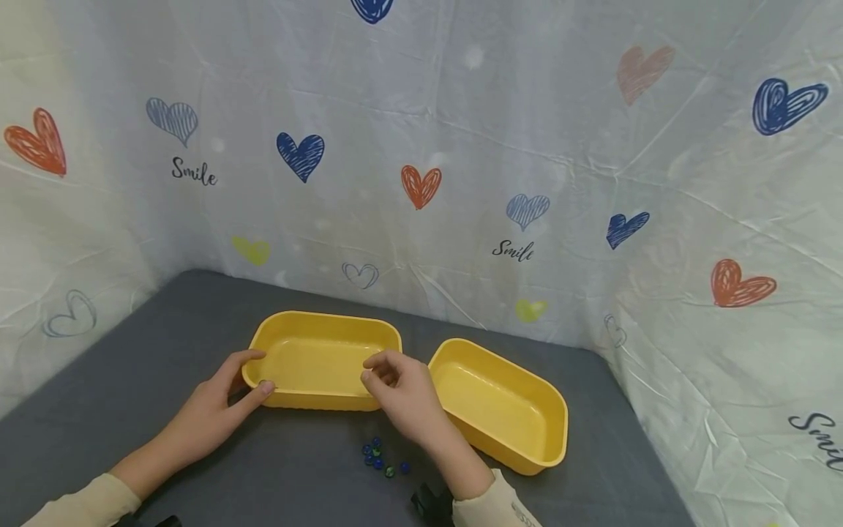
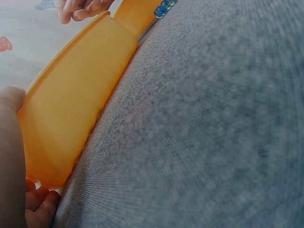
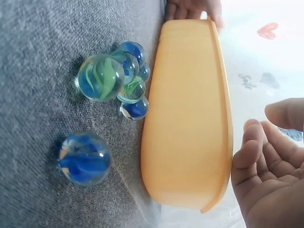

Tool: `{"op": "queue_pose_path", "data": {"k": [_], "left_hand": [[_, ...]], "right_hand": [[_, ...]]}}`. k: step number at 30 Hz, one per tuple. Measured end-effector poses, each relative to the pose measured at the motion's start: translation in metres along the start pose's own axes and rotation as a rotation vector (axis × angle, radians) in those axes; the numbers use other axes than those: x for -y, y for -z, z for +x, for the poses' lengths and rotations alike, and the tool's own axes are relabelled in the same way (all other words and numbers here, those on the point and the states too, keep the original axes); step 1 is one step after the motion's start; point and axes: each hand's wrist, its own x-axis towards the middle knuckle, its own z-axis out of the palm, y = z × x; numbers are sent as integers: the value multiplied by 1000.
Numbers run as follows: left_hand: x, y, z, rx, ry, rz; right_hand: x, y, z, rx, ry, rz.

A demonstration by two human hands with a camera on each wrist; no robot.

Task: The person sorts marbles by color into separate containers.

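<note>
My left hand [image 1: 209,416] grips the near left corner of a yellow plastic tray [image 1: 316,402], thumb on the front rim and fingers around the left end. Over that tray's right end hovers my right hand [image 1: 413,399], its fingers loosely bent. The right wrist view shows the thumb apart from the fingertips and nothing between them. Several glass marbles lie on the grey cloth in front of the tray, mostly clustered. Among them are a green-swirled marble [image 3: 101,77] and a blue marble [image 3: 85,159] set a little apart. The tray's visible inside holds no marbles.
A second yellow tray [image 1: 514,406] stands angled to the right, close beside the first, with my right forearm passing near its left side. Grey cloth [image 1: 296,476] covers the table. Behind it hangs a white curtain [image 1: 369,219] printed with hearts.
</note>
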Motion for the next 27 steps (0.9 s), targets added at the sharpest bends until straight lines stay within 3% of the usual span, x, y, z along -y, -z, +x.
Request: {"op": "queue_pose_path", "data": {"k": [17,27], "left_hand": [[0,-1,0,2,-8,-8],[-1,1,-1,9,-6,-13]], "right_hand": [[0,-3,-23,58,40,40],[-9,1,-41,165,-50,20]]}}
